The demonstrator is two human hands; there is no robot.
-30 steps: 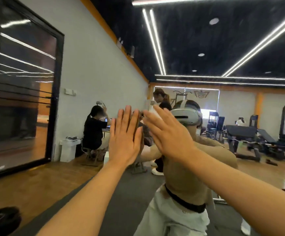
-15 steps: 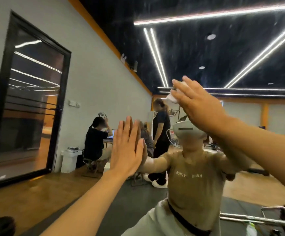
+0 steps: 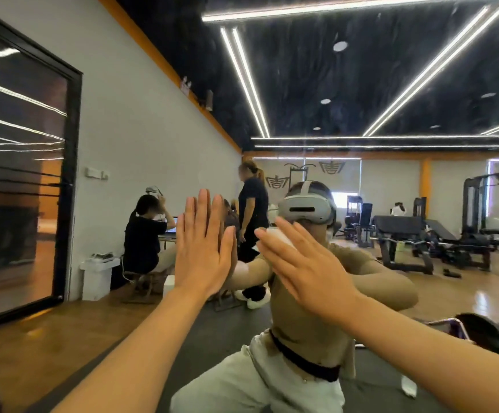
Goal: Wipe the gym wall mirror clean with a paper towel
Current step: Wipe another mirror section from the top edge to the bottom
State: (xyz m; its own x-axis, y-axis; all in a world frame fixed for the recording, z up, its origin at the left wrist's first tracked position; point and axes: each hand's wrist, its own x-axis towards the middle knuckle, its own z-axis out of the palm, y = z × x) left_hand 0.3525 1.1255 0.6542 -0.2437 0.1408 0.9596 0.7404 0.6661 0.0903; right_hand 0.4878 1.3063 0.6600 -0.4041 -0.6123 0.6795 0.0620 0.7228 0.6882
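Your left hand (image 3: 205, 248) braces flat, fingers straight, on the mirror (image 3: 361, 84); your right hand (image 3: 304, 268) presses the paper towel (image 3: 276, 235) beneath straight fingers. Soft, light, tearable: keep it wadded under your fingertips.

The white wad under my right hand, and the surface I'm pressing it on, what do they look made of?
The wad looks like soft, matte paper towel, crumpled at its visible edge. The surface looks like glossy mirror glass: it reflects the ceiling lights, with faint streaks.
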